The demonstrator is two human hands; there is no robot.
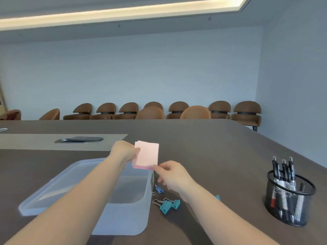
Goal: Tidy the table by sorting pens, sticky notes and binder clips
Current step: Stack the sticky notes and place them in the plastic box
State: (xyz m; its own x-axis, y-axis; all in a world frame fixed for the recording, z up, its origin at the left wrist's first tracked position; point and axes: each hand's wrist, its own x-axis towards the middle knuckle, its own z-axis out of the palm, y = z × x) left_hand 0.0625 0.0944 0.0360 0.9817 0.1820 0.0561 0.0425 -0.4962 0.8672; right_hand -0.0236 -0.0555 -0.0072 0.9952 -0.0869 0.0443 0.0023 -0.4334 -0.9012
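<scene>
Sticky notes pinched between left hand, right hand, above container

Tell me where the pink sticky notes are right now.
In the head view, the pink sticky notes are held up at centre between the left hand and right hand, above the clear plastic box's far right corner.

The sticky notes are pale pink, with a deeper pink edge along the bottom. Below them the container is frosted, translucent white. Just right of the container lie one blue binder clip and teal binder clips, all with silver wire handles. Far right of the container, the pen holder is black mesh. The tabletop is dark brown.
</scene>
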